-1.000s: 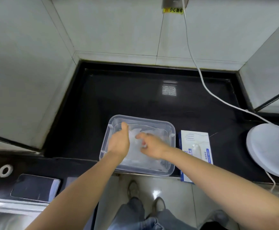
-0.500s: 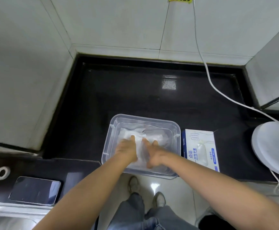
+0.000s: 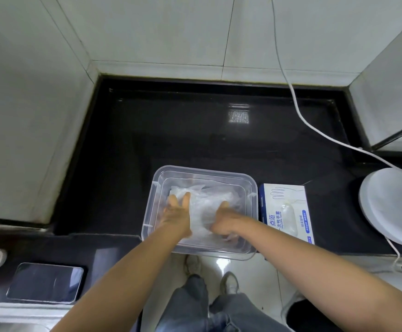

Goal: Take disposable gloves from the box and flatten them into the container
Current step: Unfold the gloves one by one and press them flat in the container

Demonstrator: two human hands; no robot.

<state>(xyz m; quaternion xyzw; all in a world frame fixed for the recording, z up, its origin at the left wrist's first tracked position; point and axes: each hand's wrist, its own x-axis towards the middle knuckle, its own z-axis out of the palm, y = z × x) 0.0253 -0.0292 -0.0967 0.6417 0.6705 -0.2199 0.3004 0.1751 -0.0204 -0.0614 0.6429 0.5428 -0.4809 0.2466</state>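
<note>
At lower centre the gloves (image 3: 210,200) are pressed into the container (image 3: 204,172) by the flat-fingered left hand (image 3: 176,215); the state of the right hand (image 3: 222,220) cannot be told. Seemingly overhanging the desk (image 3: 195,140), the container might be tipped by pressure.

- The glove box (image 3: 285,213) bore the brand characters "点范" in large blue print, set sideways on its white top.
- Beside the brand, a smaller blue line on the same top read "一次性手套".
- A blue pill-shaped label near the box's right edge held white characters too small to read.
</note>
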